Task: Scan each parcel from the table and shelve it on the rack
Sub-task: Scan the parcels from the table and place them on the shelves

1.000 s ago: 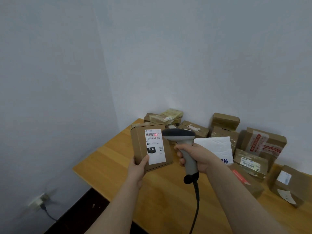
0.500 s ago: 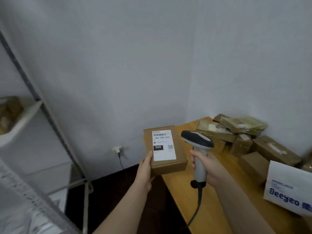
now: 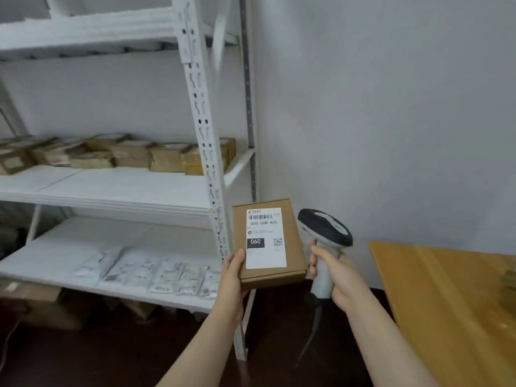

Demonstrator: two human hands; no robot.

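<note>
My left hand (image 3: 233, 277) grips a small brown cardboard parcel (image 3: 293, 241) by its lower left corner, its white label with barcode and "060" facing me. My right hand (image 3: 336, 272) holds the handle of a grey barcode scanner (image 3: 325, 229) just right of the parcel, its cable hanging down. The white metal rack (image 3: 201, 113) stands to the left, directly behind the parcel. The wooden table (image 3: 446, 297) shows at the right edge.
The rack's middle shelf (image 3: 117, 188) carries a row of brown boxes (image 3: 164, 156) at its back. The lower shelf (image 3: 69, 241) holds several flat white mailers (image 3: 156, 273). More boxes sit on the dark floor under the rack. A grey wall lies behind.
My view has swung left from the table to the rack. Both hands carried the parcel and scanner along, keeping the same grips. The pile of parcels on the table has left the view.
</note>
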